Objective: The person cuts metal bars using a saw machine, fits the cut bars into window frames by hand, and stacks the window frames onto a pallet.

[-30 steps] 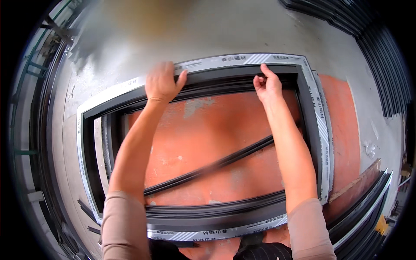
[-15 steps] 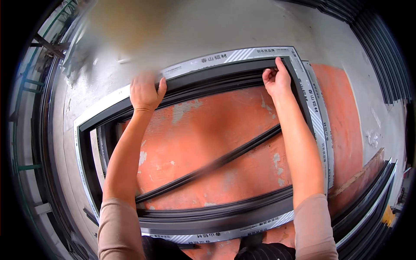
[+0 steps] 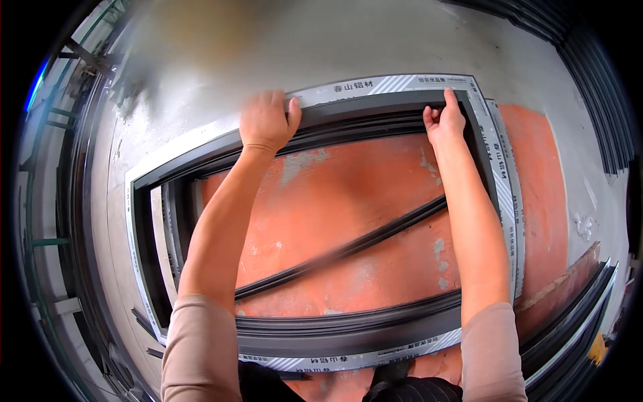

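Observation:
A large dark-grey window frame (image 3: 388,100) of metal profile, edged with white printed protective film, lies before me. My left hand (image 3: 268,122) rests over the film on its far rail, left of the middle. Its fingers point away and look smeared, with the thumb spread to the right. At the far right inner corner is my right hand (image 3: 445,120). One digit stretches up against the rail there, while the other fingers curl at the inner edge. Whether anything small is between them is hidden. Across the frame's opening runs a thin dark strip (image 3: 348,248), slanting up to the right.
Beneath the frame is a worn orange board (image 3: 536,167) on a grey floor (image 3: 375,40). Long dark profiles (image 3: 593,94) lie at the far right, and more (image 3: 569,328) at the near right. A green-barred rack (image 3: 50,242) stands along the left.
My left hand has slid right along the far rail. The whole scene, with the frame and my right hand, sits slightly further right in view; my right hand stays at the corner.

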`<action>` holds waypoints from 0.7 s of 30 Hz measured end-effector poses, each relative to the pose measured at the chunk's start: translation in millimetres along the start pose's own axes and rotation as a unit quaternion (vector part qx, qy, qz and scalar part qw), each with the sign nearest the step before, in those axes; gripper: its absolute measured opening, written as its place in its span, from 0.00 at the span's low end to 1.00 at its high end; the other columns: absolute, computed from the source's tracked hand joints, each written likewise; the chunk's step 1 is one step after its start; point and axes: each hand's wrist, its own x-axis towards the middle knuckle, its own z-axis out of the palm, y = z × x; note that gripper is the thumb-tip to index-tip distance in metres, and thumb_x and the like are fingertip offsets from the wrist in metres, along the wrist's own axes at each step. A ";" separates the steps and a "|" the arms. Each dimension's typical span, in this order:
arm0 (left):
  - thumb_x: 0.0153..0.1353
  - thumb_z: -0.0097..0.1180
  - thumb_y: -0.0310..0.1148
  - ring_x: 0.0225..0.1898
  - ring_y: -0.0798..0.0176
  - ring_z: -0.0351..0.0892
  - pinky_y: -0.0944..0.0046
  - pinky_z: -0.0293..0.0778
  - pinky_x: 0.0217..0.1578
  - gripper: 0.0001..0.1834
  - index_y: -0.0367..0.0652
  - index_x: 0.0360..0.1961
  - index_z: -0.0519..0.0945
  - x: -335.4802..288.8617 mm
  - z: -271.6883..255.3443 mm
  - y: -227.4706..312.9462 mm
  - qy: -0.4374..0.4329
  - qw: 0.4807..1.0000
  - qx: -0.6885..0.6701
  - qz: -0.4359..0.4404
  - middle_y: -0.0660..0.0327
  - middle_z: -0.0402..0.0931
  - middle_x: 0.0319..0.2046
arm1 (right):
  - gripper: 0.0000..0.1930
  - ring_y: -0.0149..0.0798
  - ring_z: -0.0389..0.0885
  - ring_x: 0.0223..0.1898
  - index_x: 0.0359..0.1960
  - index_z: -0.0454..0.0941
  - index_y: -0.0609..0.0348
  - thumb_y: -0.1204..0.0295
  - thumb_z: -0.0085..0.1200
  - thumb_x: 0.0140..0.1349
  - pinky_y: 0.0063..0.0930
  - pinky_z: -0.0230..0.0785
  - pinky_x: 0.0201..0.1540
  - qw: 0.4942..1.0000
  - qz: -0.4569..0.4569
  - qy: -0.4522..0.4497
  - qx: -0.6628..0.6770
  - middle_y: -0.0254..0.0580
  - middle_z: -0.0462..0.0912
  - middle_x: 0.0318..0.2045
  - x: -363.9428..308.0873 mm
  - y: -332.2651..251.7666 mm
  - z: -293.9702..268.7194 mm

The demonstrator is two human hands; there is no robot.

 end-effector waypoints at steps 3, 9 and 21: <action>0.63 0.48 0.41 0.36 0.47 0.77 0.50 0.72 0.43 0.16 0.40 0.37 0.80 0.1 4.0 -7.6 0.038 0.999 -0.006 0.020 0.53 0.79 0.31 | 0.21 0.33 0.69 0.32 0.42 0.73 0.62 0.57 0.62 0.61 0.26 0.79 0.29 1.000 0.013 0.006 -0.018 0.37 0.69 0.35 -1.3 2.8 3.9; 0.62 0.49 0.45 0.33 0.49 0.78 0.50 0.73 0.37 0.16 0.43 0.28 0.77 0.4 4.0 -22.0 0.081 0.996 0.034 0.028 0.54 0.78 0.28 | 0.22 0.33 0.69 0.23 0.32 0.70 0.60 0.55 0.66 0.57 0.34 0.79 0.29 0.999 0.015 -0.043 -0.019 0.36 0.67 0.25 11.2 17.2 2.5; 0.68 0.43 0.56 0.68 0.42 0.57 0.48 0.54 0.67 0.34 0.38 0.64 0.66 -86.9 -79.8 -4.9 -0.143 0.970 -0.199 -0.002 0.47 0.59 0.67 | 0.14 0.28 0.74 0.16 0.26 0.74 0.59 0.62 0.59 0.63 0.22 0.65 0.16 0.870 0.024 -0.241 -0.430 0.34 0.76 0.18 -47.2 63.8 -56.2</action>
